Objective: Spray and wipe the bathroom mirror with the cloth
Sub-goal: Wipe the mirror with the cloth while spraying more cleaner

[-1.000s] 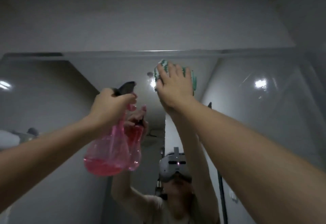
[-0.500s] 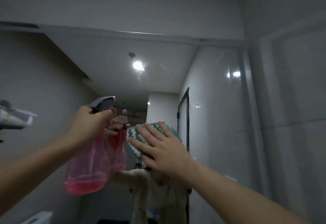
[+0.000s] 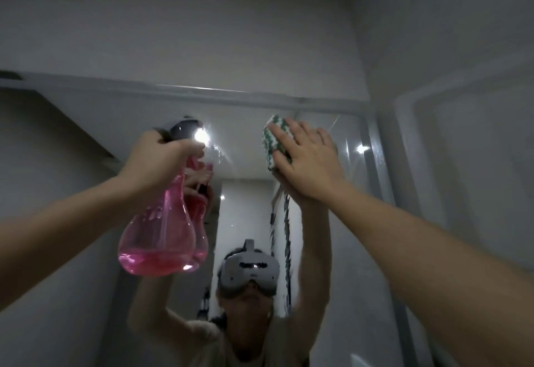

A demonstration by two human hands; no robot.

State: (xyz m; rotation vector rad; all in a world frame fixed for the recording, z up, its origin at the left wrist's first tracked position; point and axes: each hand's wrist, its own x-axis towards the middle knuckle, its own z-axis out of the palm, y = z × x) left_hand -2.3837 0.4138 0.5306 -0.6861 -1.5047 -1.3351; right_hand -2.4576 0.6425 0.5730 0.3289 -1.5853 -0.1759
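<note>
1. My right hand (image 3: 307, 161) lies flat, fingers straight and spread, pressing the green-and-white striped knitted cloth (image 3: 273, 142) against the wall-mounted bathroom mirror (image 3: 245, 135), high up and just under its top edge.
2. My left hand (image 3: 160, 161) is curled round the neck of the translucent pink plastic spray bottle (image 3: 157, 231), held close to the glass to the left of the cloth, with pink liquid pooled in its bulbous base. I cannot tell whether a finger is on the grey trigger head (image 3: 180, 129).
3. Risk, as I judge it: only my palm pins the cloth (nothing is actually gripping it), so a fast stroke could let it slip off the glass and drop.
4. The bottle hangs very near the mirror; swinging my left arm while wiping could knock it against the glass.
5. Reaching this high, I may skip the strip along the top edge and leave streaks there.
</note>
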